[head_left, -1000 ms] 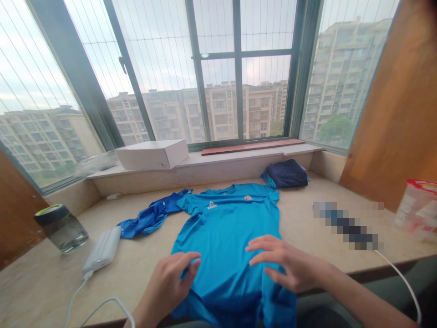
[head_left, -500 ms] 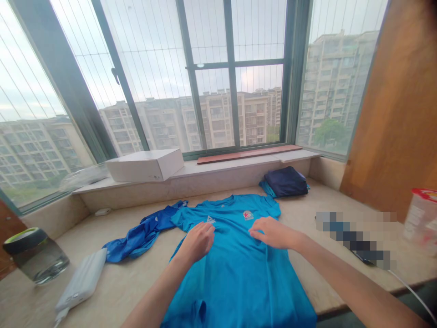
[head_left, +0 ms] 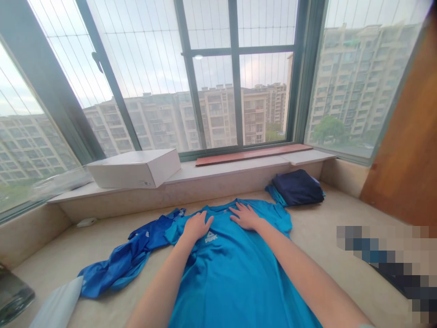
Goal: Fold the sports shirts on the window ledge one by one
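Stone of a pale beige forms the tabletop (head_left: 324, 237), a deep surface set into a bay of green-framed windows (head_left: 211, 91) that look out on apartment blocks under a grey sky. A wooden panel (head_left: 406, 168) closes the right side. Along the glass runs a raised sill (head_left: 218, 165), and on it lie a flat white box (head_left: 133, 168) at the left and a thin reddish board (head_left: 252, 154) in the middle. A light blue shirt (head_left: 232, 278) lies spread front-up in the centre of the tabletop, its collar toward the windows and its hem running off the near edge of the view. The left hand (head_left: 198, 225) and the right hand (head_left: 244, 215) rest flat on its chest just below the collar, fingers released and spread, grasping nothing. A crumpled darker blue garment (head_left: 126, 257) touches the shirt's left sleeve, and a folded navy garment (head_left: 298, 187) sits just beyond the right shoulder. At the lower left corner a pale power bank (head_left: 58, 307) and part of a glass jar (head_left: 13, 296) are cut off by the frame. A white logo (head_left: 210, 237) beside the left hand reads "PEAK".
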A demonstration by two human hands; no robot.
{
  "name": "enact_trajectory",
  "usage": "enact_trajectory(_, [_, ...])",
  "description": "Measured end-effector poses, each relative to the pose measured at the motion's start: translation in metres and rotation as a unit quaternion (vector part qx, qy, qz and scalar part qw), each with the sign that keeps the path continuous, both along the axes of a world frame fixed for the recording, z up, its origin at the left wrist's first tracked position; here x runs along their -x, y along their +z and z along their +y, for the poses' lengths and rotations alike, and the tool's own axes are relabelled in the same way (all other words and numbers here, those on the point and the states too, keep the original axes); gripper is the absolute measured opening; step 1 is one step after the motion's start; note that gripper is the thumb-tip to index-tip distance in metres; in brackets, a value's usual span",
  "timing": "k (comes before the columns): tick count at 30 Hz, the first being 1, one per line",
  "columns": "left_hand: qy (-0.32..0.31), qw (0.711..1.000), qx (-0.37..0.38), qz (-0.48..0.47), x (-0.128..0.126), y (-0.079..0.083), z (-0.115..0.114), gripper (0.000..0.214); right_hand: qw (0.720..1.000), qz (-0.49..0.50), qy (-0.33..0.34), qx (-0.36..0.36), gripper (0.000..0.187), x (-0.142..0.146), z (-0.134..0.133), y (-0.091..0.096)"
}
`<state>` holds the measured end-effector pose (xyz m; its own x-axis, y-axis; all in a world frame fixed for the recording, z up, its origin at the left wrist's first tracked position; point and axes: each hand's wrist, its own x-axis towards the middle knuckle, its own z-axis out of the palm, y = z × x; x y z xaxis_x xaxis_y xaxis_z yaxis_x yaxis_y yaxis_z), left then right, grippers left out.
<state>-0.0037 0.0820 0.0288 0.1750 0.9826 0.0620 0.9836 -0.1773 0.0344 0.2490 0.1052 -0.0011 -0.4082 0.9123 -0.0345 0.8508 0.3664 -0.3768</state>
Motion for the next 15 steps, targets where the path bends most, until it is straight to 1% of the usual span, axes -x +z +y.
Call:
enact_trajectory(2, [0.007, 1.000, 0.013, -0.004, 0.006, -0.001, 0.018, 0.067, 1.000, -0.001, -0.003, 0.003, 0.069, 0.000, 0.009, -0.003])
enact_trajectory(4, [0.012, 1.000, 0.022, -0.002, 0.008, -0.001, 0.034, 0.068, 1.000, 0.000, -0.005, -0.001, 0.070, -0.002, 0.016, -0.005])
enact_trajectory(7, [0.020, 1.000, 0.010, 0.012, 0.002, -0.004, 0.044, 0.061, 1.000, 0.005, -0.005, -0.018, 0.071, -0.003, 0.021, -0.004])
enact_trajectory(10, [0.022, 0.999, -0.022, 0.033, -0.013, -0.009, 0.035, 0.056, 0.999, 0.013, -0.010, -0.048, 0.065, -0.004, 0.020, 0.000])
enact_trajectory(12, [0.011, 0.999, -0.033, 0.041, -0.023, -0.013, 0.021, 0.056, 0.997, 0.021, -0.017, -0.078, 0.057, -0.003, 0.015, 0.004])
enact_trajectory(15, [-0.023, 0.998, -0.024, 0.051, -0.037, -0.012, -0.002, 0.058, 0.993, 0.025, -0.034, -0.114, 0.049, -0.006, 0.001, 0.012])
